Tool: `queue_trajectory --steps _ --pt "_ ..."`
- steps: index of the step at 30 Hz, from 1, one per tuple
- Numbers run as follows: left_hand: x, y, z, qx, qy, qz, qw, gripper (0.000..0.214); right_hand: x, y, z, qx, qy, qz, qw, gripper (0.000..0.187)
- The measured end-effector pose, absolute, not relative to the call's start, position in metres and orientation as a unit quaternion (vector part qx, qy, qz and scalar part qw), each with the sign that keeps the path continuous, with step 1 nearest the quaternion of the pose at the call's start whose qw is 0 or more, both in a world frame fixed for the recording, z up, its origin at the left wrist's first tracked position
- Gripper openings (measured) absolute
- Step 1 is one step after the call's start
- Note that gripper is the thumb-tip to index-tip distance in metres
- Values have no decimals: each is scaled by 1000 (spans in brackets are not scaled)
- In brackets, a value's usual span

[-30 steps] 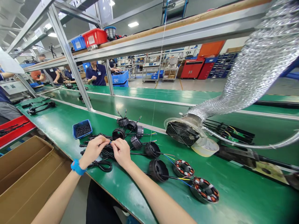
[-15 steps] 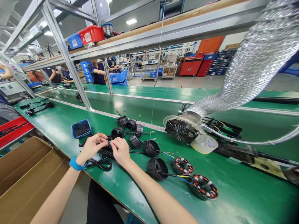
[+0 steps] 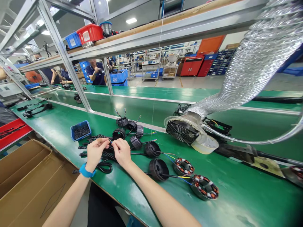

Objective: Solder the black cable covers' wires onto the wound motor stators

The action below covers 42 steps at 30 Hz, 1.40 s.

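Observation:
My left hand and my right hand meet over a bundle of black cables on the green bench. Both hands pinch thin wire ends between their fingertips. A blue band is on my left wrist. Just behind the hands lie several round black motor housings with leads. To the right, two stators with copper windings rest on the mat, joined by yellow and blue wires.
A small blue tray of black parts sits left of the hands. A fume fan on a silver duct stands at right. An open cardboard box is below left. Other people work at far benches.
My hands stay pinched on the wires, with my left wrist turned a little inward. The view has shifted slightly.

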<state>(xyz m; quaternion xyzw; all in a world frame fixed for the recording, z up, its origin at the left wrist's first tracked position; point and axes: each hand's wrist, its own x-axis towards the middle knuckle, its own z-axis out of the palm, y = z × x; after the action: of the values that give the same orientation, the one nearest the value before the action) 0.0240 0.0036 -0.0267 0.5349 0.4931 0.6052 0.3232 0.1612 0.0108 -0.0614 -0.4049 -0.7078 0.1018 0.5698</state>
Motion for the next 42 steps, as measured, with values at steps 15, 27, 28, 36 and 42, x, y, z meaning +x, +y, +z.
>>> queue_trajectory --steps 15,27,28,36,42 --pt "28 7 -22 484 473 657 332 36 161 11 -60 -412 -686 121 588 26" --pt "34 16 -14 508 451 660 320 39 161 11 -61 -404 -687 126 590 26" --pt "34 16 -15 509 451 660 320 39 161 11 -61 -405 -687 126 590 25" --pt "33 15 -13 521 458 654 302 39 160 12 -61 -406 -691 131 583 26" --pt "36 10 -10 562 470 626 267 37 160 9 -60 -419 -703 111 563 21"
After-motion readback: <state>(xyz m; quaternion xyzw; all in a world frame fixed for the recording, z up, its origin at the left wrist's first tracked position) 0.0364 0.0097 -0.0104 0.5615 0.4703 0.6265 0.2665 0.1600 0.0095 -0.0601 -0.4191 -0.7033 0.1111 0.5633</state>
